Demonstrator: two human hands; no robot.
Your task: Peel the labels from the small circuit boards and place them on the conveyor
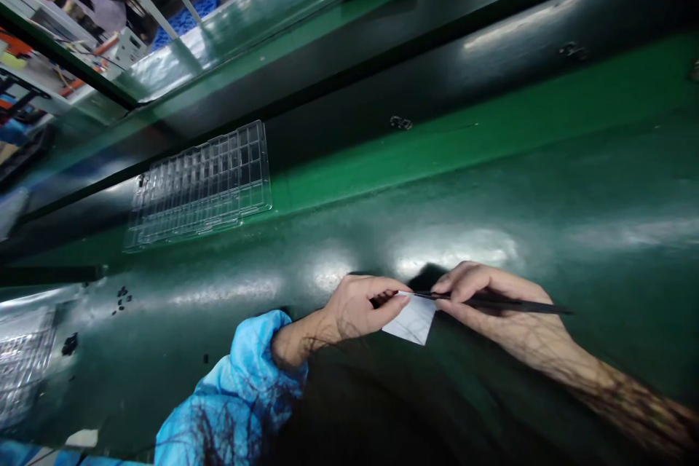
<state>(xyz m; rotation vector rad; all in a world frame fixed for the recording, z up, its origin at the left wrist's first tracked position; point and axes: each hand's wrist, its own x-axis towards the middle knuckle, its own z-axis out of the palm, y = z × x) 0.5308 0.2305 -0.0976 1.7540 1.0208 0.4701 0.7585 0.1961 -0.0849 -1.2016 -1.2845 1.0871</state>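
Pinching a small white sheet [415,319] by its edge, left hand [360,309] curled nearly shut, blue sleeve [234,393] on that arm. Right hand [491,302] closed around black tweezers [524,306], held pen-style, tips running along the sheet's top edge to the left fingers [390,298]. Sheet sits between both hands, low over green bench mat [546,233], contact with mat cannot tell. Clear plastic compartment tray [267,189] on mat, well apart, up left; second clear tray [22,371] at lower left edge
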